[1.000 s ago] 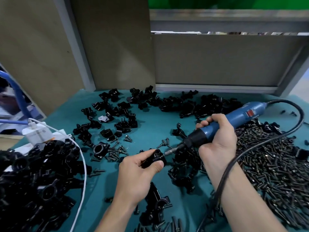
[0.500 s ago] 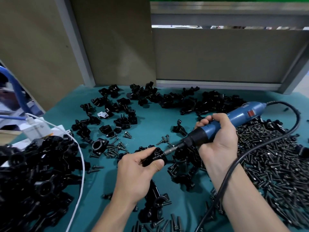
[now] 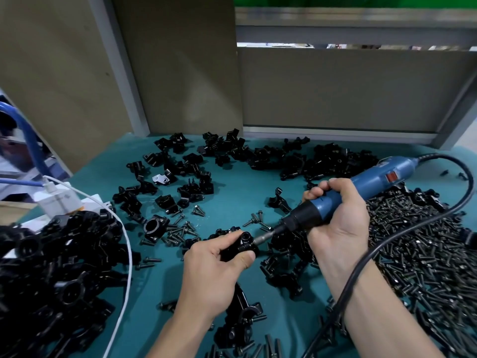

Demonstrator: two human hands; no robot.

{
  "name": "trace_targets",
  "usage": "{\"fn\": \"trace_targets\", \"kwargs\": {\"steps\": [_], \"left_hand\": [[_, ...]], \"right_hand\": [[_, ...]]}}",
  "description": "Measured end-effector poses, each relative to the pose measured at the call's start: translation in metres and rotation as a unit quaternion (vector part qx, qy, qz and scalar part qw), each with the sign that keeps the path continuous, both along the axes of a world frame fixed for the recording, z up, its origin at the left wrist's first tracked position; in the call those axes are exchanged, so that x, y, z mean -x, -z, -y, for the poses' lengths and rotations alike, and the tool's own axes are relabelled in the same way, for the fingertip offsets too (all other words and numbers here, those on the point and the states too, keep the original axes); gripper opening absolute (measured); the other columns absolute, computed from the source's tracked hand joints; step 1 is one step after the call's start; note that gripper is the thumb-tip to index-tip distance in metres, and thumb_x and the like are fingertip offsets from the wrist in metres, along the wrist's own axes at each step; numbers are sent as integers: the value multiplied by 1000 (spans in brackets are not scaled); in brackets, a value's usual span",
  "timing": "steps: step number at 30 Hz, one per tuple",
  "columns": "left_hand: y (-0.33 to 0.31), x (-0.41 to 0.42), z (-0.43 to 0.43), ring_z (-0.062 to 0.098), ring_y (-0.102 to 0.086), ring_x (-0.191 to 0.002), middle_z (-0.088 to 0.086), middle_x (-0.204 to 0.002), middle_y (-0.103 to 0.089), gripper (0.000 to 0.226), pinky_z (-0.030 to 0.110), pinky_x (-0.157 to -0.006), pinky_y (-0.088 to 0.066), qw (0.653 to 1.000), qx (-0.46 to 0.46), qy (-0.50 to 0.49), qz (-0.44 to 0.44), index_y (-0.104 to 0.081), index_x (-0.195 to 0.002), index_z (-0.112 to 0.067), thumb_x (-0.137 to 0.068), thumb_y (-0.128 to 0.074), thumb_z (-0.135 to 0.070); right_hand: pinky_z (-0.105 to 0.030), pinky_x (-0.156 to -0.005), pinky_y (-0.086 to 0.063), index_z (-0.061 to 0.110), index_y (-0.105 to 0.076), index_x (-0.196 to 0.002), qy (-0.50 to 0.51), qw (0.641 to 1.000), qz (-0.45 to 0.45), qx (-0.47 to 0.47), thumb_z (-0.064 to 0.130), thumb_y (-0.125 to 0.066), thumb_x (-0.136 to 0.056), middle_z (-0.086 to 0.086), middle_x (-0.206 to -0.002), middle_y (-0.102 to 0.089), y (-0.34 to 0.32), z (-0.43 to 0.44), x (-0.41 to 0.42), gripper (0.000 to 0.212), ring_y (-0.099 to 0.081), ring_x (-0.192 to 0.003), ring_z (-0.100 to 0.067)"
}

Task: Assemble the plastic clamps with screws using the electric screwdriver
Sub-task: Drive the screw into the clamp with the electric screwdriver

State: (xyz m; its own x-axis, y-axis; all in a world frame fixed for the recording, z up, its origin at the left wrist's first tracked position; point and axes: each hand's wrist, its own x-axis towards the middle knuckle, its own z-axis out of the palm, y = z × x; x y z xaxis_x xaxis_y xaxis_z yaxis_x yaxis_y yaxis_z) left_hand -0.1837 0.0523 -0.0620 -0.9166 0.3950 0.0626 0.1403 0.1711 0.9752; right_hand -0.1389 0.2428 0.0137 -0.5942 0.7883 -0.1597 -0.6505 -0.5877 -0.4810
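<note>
A black plastic clamp (image 3: 242, 244) is gripped in the left hand (image 3: 214, 259), pinched between thumb and curled fingers, above the middle of the teal table surface (image 3: 240, 200). The blue electric screwdriver (image 3: 371, 183) is grasped in the right hand (image 3: 338, 223), with all fingers wrapped round its barrel just behind the black nose. The tool is tilted down and to the left, and its bit (image 3: 263, 238) is set against the right side of the held clamp. Whether a screw is seated under the bit cannot be told.

A black power cord (image 3: 387, 241) is led from the rear of the tool and looped over the right forearm. A large pile of dark screws (image 3: 428, 257) is spread on the right of the table. Loose clamp parts (image 3: 260, 155) are scattered along the far edge, and 1 heap of black clamps (image 3: 59, 270) is stacked at the left, crossed by a white cable (image 3: 128, 244). A few loose screws (image 3: 180, 229) lie near the centre.
</note>
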Motion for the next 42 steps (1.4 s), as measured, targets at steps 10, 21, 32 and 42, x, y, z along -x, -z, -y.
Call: {"fn": "trace_targets", "kwargs": {"steps": [10, 21, 32, 42], "left_hand": [[0, 0, 1, 4, -70, -75, -26, -94, -77, 44, 5, -69, -49, 1000, -3, -10, 19, -77, -116, -33, -77, -91, -18], [-3, -2, 1, 12, -57, -72, -24, -74, -74, 42, 10, -60, -47, 999, 5, -6, 33, -75, -111, -42, -79, -90, -20], [-14, -7, -2, 16, -62, -56, 12, -68, -73, 14, 32, -60, -54, 992, -23, 33, 119, -85, -86, -31, -87, -81, -17], [-29, -1, 4, 12, -54, -55, 3, -73, -70, 13, 16, -45, -37, 951, -69, 121, 275, -83, -77, -9, -86, -76, -14]], "right_hand": [[-28, -57, -49, 10, -50, -84, -6, 1000, -7, 4, -5, -55, -89, -4, -70, -53, 2, 3, 0, 17, -51, -54, -14], [-28, -58, -49, 9, -49, -85, -1, 1000, 6, 11, -4, -55, -91, -4, -71, -52, 4, 4, 0, 16, -50, -54, -15], [-28, -59, -49, 10, -51, -83, -23, 999, -25, -36, -3, -54, -91, -4, -71, -54, 0, 6, 1, 16, -51, -55, -16], [-27, -64, -51, 11, -58, -89, -110, 990, -68, -50, 4, -57, -86, -4, -72, -55, 1, -5, -8, 8, -51, -57, -17]]}}
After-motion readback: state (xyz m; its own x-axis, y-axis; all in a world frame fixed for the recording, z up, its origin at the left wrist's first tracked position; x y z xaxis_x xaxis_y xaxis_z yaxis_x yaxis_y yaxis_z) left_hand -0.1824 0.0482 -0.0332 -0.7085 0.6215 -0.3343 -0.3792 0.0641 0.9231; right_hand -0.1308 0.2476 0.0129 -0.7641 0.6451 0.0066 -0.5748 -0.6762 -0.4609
